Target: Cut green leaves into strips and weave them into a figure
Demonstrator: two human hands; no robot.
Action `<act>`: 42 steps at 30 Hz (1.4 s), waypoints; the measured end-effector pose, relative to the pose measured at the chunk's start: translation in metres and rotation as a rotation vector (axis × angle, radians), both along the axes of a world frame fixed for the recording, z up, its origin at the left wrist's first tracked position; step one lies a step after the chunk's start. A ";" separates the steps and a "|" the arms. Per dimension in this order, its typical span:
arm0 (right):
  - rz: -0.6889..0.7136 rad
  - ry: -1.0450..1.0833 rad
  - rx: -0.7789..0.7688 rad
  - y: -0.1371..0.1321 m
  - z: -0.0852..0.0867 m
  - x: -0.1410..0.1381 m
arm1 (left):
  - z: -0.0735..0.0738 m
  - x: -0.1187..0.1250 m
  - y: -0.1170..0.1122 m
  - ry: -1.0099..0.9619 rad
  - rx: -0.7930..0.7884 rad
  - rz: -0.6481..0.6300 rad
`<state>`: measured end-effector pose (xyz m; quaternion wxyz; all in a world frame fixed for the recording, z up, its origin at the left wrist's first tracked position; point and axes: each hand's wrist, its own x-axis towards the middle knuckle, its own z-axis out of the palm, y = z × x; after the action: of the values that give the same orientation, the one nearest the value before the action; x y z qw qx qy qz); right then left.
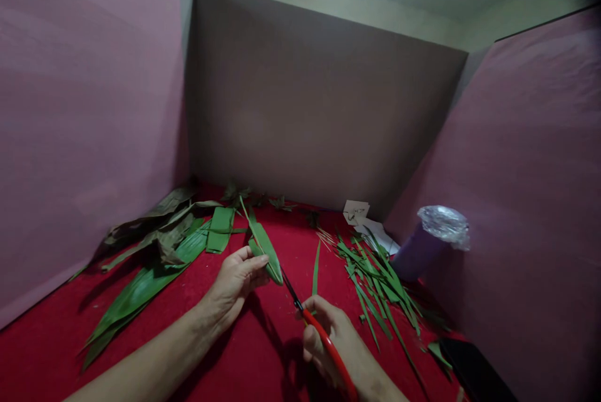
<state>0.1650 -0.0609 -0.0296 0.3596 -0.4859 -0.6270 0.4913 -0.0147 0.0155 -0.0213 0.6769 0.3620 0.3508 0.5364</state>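
My left hand [241, 280] pinches a folded green leaf piece [267, 252] between thumb and fingers, above the red cloth [197, 320]. The leaf narrows to a rounded tip pointing down and right, and a thin strip rises from its far end. In my right hand [331, 333] is a pair of scissors with red handles [331, 352]. Their dark blades reach up and left to the leaf's tip; I cannot tell whether they touch it. Just beyond my right hand a narrow green strip [317, 267] stands out against the cloth.
Large green leaves [141, 295] and dried brown leaves [154, 220] lie at left, near a cut leaf piece [220, 230]. Many leaf strips [375, 277] are heaped at right. Beyond are a purple container [417, 255] topped with clear plastic, white paper [378, 234] and a black object [472, 367].
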 end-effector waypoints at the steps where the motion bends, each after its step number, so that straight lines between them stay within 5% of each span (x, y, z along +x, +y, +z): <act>1: -0.005 -0.004 0.004 0.000 0.000 -0.001 | 0.000 0.000 0.000 0.000 0.005 -0.002; 42: -0.064 0.011 0.019 -0.001 -0.006 0.000 | 0.000 0.007 -0.007 0.042 -0.039 0.039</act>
<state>0.1648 -0.0618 -0.0361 0.3833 -0.4994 -0.6139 0.4763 -0.0078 0.0088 -0.0215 0.6658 0.3531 0.3825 0.5346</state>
